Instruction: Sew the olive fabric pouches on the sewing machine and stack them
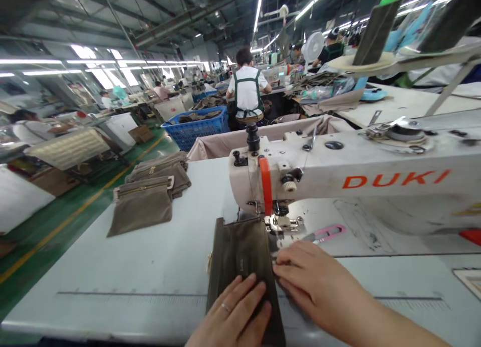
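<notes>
A dark olive-brown fabric pouch piece (246, 247) lies lengthwise on the sewing table, its far end at the needle area of a white sewing machine (315, 161). A small label shows on its face, and a zipper pull (209, 262) hangs at its left edge. Flat on the near part of the pouch rests my left hand (236, 314), fingers stretched out and a ring on one. My right hand (315, 274) is closed at the pouch's right edge, fingertips pinched together on it. Just beyond that hand lies a pink-handled thread snipper (328, 233).
Several zippered pouches (150, 192) are stacked on the table's left. A ruler scale (131, 298) runs along the near edge. Behind the machine are a pink cloth-lined bin (221, 142), a blue basket (199, 129) and a seated person (247, 89). A thread cone (376, 34) stands upper right.
</notes>
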Tool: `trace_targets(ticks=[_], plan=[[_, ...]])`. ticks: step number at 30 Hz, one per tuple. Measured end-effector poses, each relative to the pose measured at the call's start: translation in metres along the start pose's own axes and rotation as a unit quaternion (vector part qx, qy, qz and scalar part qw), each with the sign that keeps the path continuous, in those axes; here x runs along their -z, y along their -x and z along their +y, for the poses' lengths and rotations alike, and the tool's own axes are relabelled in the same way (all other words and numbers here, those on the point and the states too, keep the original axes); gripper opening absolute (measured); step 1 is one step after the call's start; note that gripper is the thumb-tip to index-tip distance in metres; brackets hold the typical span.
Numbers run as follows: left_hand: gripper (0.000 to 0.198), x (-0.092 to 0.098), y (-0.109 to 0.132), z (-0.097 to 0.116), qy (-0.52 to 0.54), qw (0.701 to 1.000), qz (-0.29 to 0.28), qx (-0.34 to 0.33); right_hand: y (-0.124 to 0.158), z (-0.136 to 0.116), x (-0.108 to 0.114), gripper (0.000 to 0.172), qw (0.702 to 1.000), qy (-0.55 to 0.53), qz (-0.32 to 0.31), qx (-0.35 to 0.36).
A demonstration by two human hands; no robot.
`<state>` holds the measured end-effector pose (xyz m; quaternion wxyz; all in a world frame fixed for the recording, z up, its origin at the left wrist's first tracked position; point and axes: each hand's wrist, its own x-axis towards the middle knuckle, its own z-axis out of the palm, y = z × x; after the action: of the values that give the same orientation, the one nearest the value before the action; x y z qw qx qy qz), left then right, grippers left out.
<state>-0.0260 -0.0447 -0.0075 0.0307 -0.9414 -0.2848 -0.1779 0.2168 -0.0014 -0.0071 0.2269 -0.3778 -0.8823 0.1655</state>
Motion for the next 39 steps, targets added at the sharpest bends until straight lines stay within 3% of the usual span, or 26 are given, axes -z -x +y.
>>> trace_targets(ticks=[3, 7, 10, 14, 17, 20, 22, 25, 27, 30, 32, 37, 39], plan=[[0.029, 0.003, 0.016, -0.001, 0.076, 0.988, 0.057, 0.124, 0.015, -0.016, -0.009, 0.024, 0.998, -0.036, 0.044, -0.034], [0.027, 0.017, 0.022, -0.002, 0.135, 0.905, 0.102, 0.391, 0.015, -0.033, -0.025, 0.04, 0.99, -0.051, 0.086, -0.096], [0.032, 0.021, 0.018, 0.001, 0.129, 0.879, 0.119, 0.443, -0.006, -0.04, -0.037, 0.047, 0.976, -0.119, 0.126, -0.131], [0.031, 0.023, 0.011, 0.003, 0.141, 0.893, 0.138, 0.404, -0.036, -0.039, -0.044, 0.029, 0.918, -0.266, 0.209, -0.208], [0.029, 0.028, 0.008, 0.002, 0.129, 0.916, 0.14, 0.354, -0.034, -0.043, -0.045, 0.02, 0.894, -0.334, 0.198, -0.223], [0.028, 0.031, 0.005, 0.002, 0.083, 0.962, 0.105, 0.237, -0.002, -0.05, -0.046, 0.026, 0.916, -0.309, 0.114, -0.228], [0.028, 0.028, 0.003, 0.005, 0.025, 0.989, 0.074, 0.123, 0.026, -0.053, -0.049, 0.028, 0.95, -0.247, 0.057, -0.181], [0.031, 0.016, -0.001, 0.013, -0.045, 0.998, 0.016, 0.029, 0.058, -0.052, -0.056, 0.023, 0.991, -0.089, 0.076, -0.068], [0.034, 0.007, -0.002, 0.018, -0.059, 0.998, -0.018, 0.03, 0.066, -0.05, -0.062, 0.018, 0.991, -0.002, 0.13, -0.024], [0.035, -0.001, -0.003, 0.023, -0.073, 0.996, -0.031, 0.05, 0.064, -0.048, -0.066, 0.036, 0.976, 0.055, 0.211, -0.021], [0.035, -0.004, -0.002, 0.025, -0.075, 0.995, -0.02, 0.055, 0.06, -0.048, -0.064, 0.041, 0.972, 0.068, 0.224, -0.009], [0.03, -0.009, -0.001, 0.03, -0.036, 0.991, 0.115, 0.064, 0.059, -0.048, -0.054, 0.033, 0.979, 0.065, 0.19, 0.042], [0.028, -0.009, -0.003, 0.032, -0.022, 0.989, 0.133, 0.055, 0.06, -0.048, -0.054, 0.034, 0.98, 0.059, 0.182, 0.049]])
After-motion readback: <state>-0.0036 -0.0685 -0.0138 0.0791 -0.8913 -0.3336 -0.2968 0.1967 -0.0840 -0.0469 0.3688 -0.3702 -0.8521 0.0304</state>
